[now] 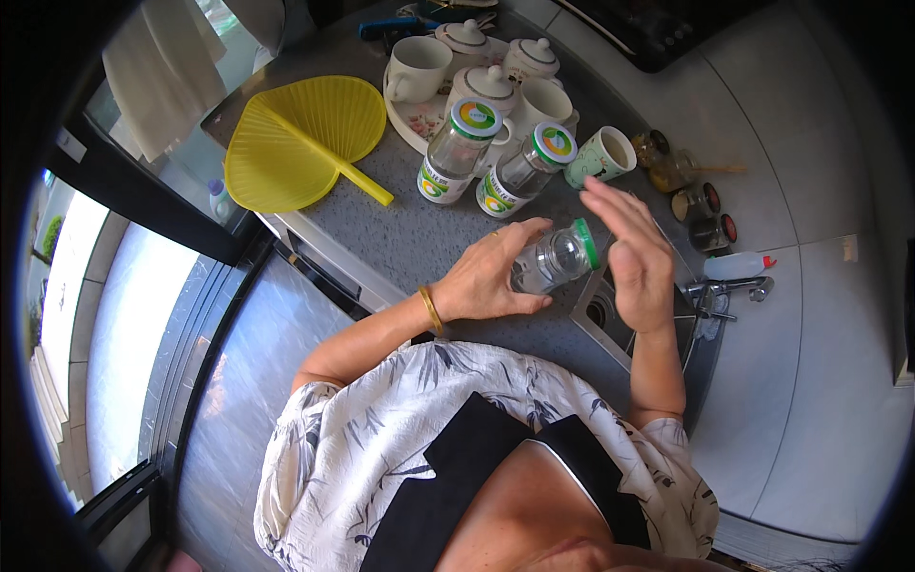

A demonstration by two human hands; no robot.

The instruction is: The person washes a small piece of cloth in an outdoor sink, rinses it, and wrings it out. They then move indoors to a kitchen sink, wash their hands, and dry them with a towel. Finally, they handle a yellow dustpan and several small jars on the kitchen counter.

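Observation:
My left hand (493, 268) is wrapped around a clear glass jar (547, 264) with a green lid, tilted so that the lid points right. Just right of that lid, my right hand (632, 250) is raised with its fingers extended and nothing in it. Two glass bottles with green-rimmed lids and printed labels stand upright beyond my left hand: one (460, 151) on the left, the other (525, 170) on the right. A light green patterned cup (599, 157) stands beside the right bottle.
A round tray (404, 127) holds white cups and lidded pots. A yellow fan (300, 146) lies left of the bottles. Right of the counter are a sink (586, 314), a faucet (722, 287), a squeeze bottle (736, 265) and several small jars (697, 202).

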